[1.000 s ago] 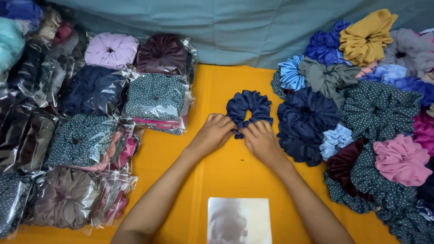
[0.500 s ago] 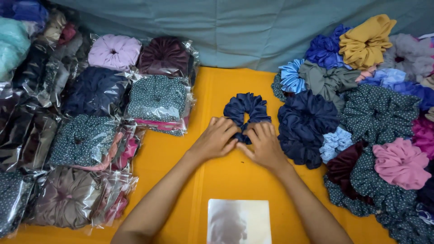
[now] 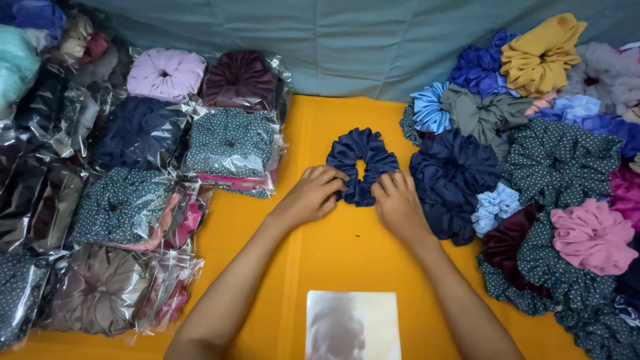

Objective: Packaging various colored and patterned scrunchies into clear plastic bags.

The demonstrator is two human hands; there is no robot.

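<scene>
Both hands had slid slightly down the table (image 3: 347, 267), left hand (image 3: 313, 195) and right hand (image 3: 398, 203) pinching the soft, light navy scrunchie (image 3: 362, 163) at its lower ruffled rim, centre-table.

A bright yellow cloth (image 3: 333, 267) covers the work surface, with a grey-green fabric backdrop (image 3: 347, 47) hanging behind it. On the left lie clear plastic bags of scrunchies: a lilac one (image 3: 165, 73), a maroon one (image 3: 240, 79) just beside it, a dotted dark green stack (image 3: 230, 143) below, and a brownish-grey one (image 3: 93, 290) near the front edge. On the right sits a loose heap of scrunchies, among them a mustard yellow one (image 3: 541, 57), a pink one (image 3: 590, 237) and a pale blue striped one (image 3: 430, 110). A shiny rectangular card (image 3: 352, 325) lies at the front centre.
</scene>
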